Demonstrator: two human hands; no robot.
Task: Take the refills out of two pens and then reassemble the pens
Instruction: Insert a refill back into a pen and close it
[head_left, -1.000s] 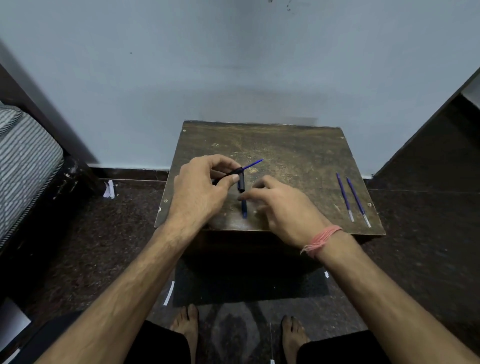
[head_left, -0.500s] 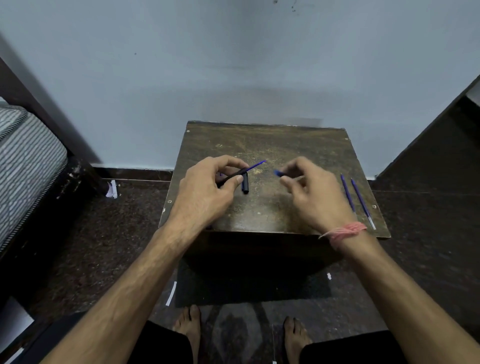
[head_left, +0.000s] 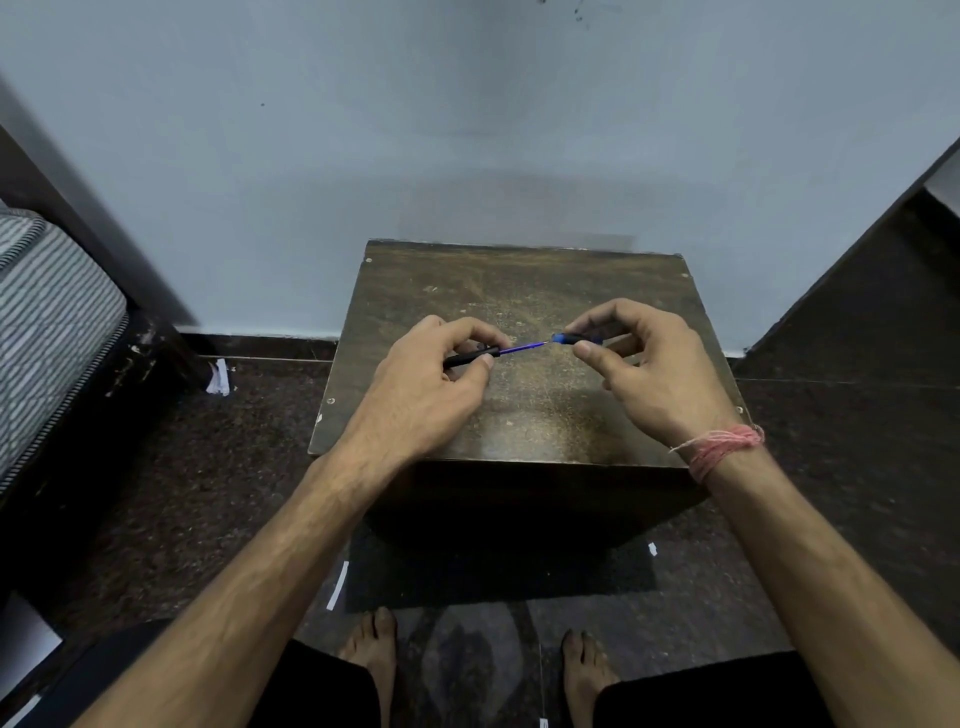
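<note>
My left hand (head_left: 431, 379) grips a black pen barrel (head_left: 470, 357) above the small wooden table (head_left: 524, 291). A thin blue refill (head_left: 522, 348) sticks out of the barrel toward the right. My right hand (head_left: 649, 364) pinches the blue front piece of the pen (head_left: 571, 340), and the refill's tip meets it. Both parts are held just above the tabletop, near its middle. The two loose refills seen earlier at the table's right edge are hidden behind my right hand and wrist.
The table stands against a pale wall. A striped mattress (head_left: 52, 322) lies at the left and dark furniture (head_left: 857, 291) at the right. My bare feet (head_left: 374, 649) rest on the dark floor, where small paper scraps (head_left: 218, 376) lie.
My right hand picked up the blue front piece from the table and brought it to the refill's tip. My left hand turned the barrel so that the refill points right.
</note>
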